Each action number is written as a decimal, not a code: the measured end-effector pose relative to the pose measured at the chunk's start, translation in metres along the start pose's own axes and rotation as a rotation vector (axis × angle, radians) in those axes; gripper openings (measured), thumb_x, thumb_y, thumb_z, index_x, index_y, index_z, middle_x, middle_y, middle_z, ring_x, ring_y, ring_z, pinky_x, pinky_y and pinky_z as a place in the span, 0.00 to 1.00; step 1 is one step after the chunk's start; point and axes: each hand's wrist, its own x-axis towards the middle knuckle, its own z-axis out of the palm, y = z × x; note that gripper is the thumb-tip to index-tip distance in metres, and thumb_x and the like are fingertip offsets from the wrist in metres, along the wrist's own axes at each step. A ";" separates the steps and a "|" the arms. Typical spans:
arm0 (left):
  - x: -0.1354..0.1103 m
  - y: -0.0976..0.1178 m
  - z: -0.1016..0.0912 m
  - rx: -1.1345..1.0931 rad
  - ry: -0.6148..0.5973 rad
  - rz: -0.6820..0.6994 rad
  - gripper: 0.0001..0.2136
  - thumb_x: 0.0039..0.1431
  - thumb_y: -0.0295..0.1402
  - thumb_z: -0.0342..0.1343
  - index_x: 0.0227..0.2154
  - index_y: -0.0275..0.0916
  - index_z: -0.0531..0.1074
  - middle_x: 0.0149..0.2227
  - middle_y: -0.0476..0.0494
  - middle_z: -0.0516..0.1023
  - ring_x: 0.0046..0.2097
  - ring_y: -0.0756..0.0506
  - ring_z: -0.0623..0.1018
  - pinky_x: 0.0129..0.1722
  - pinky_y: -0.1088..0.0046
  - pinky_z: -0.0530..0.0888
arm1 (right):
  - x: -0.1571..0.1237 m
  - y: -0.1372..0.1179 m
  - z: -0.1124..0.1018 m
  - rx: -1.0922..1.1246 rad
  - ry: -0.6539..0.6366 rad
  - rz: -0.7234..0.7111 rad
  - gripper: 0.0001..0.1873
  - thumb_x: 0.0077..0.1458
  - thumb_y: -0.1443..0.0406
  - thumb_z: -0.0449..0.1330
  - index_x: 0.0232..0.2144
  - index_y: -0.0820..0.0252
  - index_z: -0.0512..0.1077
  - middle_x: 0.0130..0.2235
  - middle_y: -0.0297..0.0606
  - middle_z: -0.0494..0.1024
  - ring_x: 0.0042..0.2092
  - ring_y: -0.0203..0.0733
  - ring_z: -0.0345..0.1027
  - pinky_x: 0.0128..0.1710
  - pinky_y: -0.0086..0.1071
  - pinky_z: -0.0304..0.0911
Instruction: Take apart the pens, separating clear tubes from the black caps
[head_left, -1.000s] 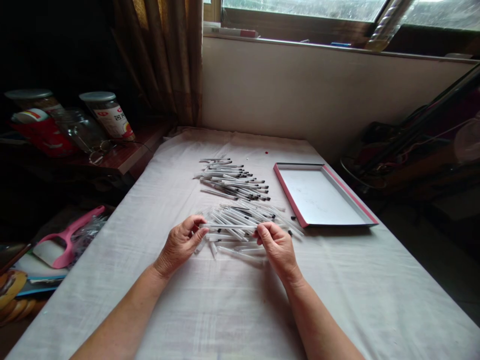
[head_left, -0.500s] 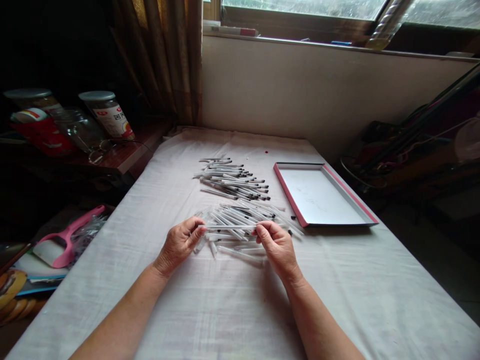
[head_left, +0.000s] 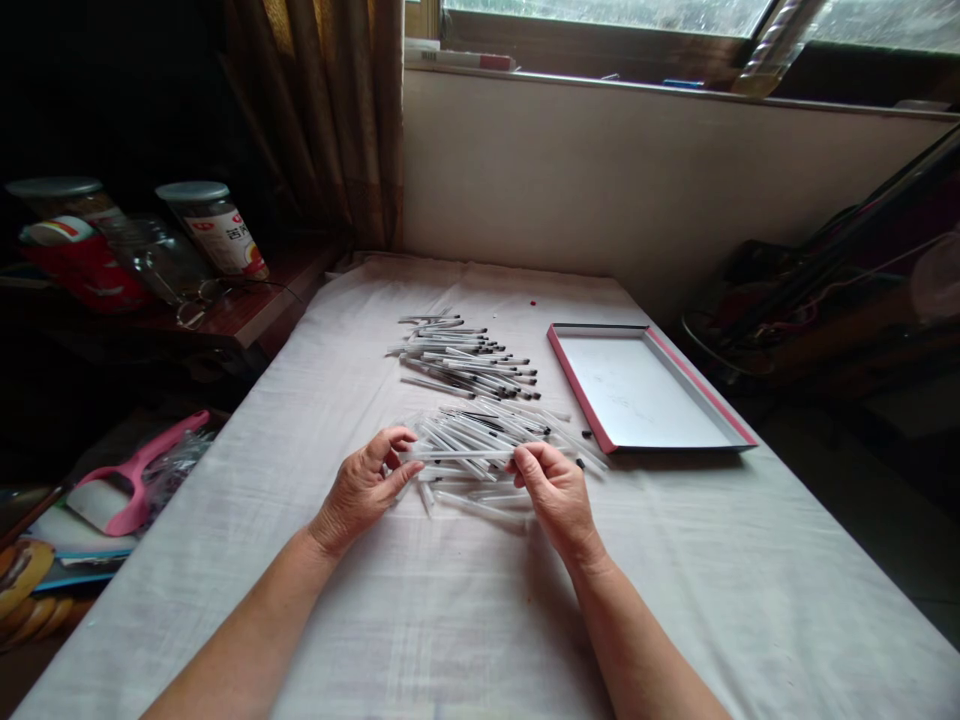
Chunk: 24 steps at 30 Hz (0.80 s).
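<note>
A slim white pen barrel [head_left: 469,456] lies level between my hands, above a loose heap of clear and white pen barrels [head_left: 472,435]. My right hand [head_left: 551,490] pinches its right end between thumb and fingers. At the other end my left hand [head_left: 367,480] has its thumb and forefinger spread apart around the tip; whether another finger touches it I cannot tell. Beyond the heap is a pile of pens with black ends [head_left: 472,360], mostly pointing right. Small black caps [head_left: 586,435] lie at the heap's right side.
A shallow pink-edged box lid [head_left: 645,395] rests on the cloth-covered table [head_left: 420,620] at right. Past the table's left edge are a pink-handled tool [head_left: 135,480] and a side table with jars [head_left: 217,235]. A wall and window stand behind.
My left thumb and forefinger have parted from their pinch on the barrel's left end. My right hand keeps its grip in nearly the same place.
</note>
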 end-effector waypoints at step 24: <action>0.005 0.001 -0.009 0.129 0.046 0.029 0.15 0.62 0.44 0.50 0.32 0.39 0.75 0.28 0.46 0.78 0.29 0.48 0.75 0.32 0.76 0.73 | 0.014 0.021 -0.029 -0.334 0.150 -0.081 0.13 0.50 0.57 0.61 0.34 0.58 0.80 0.34 0.41 0.82 0.31 0.42 0.72 0.36 0.37 0.69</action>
